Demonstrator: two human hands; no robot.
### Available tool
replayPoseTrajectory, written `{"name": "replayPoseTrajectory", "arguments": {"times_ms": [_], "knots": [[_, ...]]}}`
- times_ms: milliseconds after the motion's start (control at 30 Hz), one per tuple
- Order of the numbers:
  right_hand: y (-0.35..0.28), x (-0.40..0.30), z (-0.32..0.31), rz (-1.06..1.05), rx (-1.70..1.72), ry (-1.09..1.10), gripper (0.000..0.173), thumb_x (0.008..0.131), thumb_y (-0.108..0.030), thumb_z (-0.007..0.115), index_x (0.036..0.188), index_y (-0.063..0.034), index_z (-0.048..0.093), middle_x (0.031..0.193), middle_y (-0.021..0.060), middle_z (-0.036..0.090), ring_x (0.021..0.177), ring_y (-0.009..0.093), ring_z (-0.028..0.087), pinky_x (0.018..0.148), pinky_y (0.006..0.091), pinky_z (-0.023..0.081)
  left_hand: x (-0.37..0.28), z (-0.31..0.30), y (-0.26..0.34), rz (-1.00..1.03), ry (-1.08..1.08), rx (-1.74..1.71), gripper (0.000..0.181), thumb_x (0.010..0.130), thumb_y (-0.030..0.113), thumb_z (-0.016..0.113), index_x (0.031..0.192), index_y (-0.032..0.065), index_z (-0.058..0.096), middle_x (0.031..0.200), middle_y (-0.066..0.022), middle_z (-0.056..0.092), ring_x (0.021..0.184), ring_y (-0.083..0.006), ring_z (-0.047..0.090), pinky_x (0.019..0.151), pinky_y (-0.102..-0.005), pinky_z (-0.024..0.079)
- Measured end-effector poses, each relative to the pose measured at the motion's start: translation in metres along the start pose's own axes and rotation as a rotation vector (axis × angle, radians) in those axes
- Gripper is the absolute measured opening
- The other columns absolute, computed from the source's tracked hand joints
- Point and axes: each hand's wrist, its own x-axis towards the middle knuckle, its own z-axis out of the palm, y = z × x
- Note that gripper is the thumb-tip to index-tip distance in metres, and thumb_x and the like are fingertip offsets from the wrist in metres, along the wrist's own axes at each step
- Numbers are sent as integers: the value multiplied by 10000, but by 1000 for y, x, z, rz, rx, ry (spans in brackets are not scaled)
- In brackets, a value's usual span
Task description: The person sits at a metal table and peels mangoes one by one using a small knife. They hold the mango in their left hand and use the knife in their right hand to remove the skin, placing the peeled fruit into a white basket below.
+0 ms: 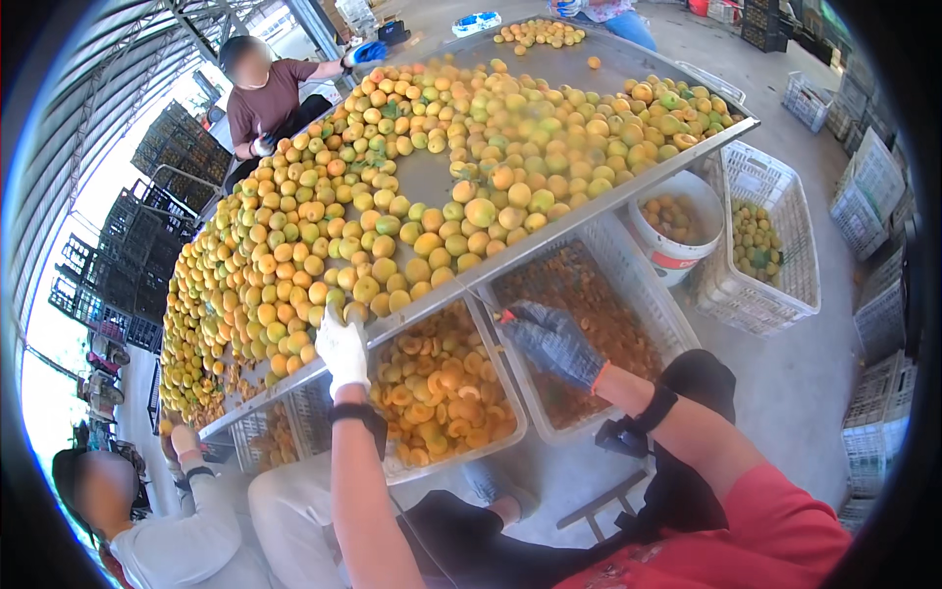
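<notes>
Many whole apricots point(383, 266) cover a metal-topped table point(425, 179). My left hand point(343, 346), in a white glove, reaches over the near edge, its fingertips at the nearest apricots; whether it grips one is not plain. My right hand point(552, 340), in a blue-grey glove with an orange cuff, is curled around a small tool with a red part point(506, 316) at its tip, most of which is hidden. Below my right hand stands a crate of brown pits or scraps point(589, 294). Left of that, a crate holds halved apricots point(441, 390).
Right of the crates stand a white bucket point(673, 254) and a white plastic crate point(795, 243), both with fruit. The table's metal rim point(544, 234) runs above the crates. One person point(184, 530) sits close at my left, another point(268, 103) across the table.
</notes>
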Motion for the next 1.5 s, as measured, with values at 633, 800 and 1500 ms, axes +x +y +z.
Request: {"name": "replayPoseTrajectory", "arguments": {"times_ms": [633,800,1500], "knots": [[-17,-10,15,77,457,8,322,884,-154,651,1179,-44,585,937,-27,592,801,41,518,683,217,472,-79,-47,155,-254,-492,-1139,523,824,88,563,1323,18,421,1088,-84,571,889,-137,576,756,-265,482],[-16,-1,7,95,593,-48,219,849,-151,688,1044,-59,651,838,-31,604,713,35,540,611,191,464,-127,-47,158,-295,-636,-1459,411,915,145,508,1291,-10,450,1156,-120,568,950,-192,589,856,-317,489],[-18,-64,14,-302,-494,43,291,895,-299,604,983,-25,644,824,183,655,779,355,632,667,424,491,-137,-23,135,-335,-378,-1831,385,975,281,480,1245,7,493,1148,-114,573,964,-263,595,827,-371,488]]}}
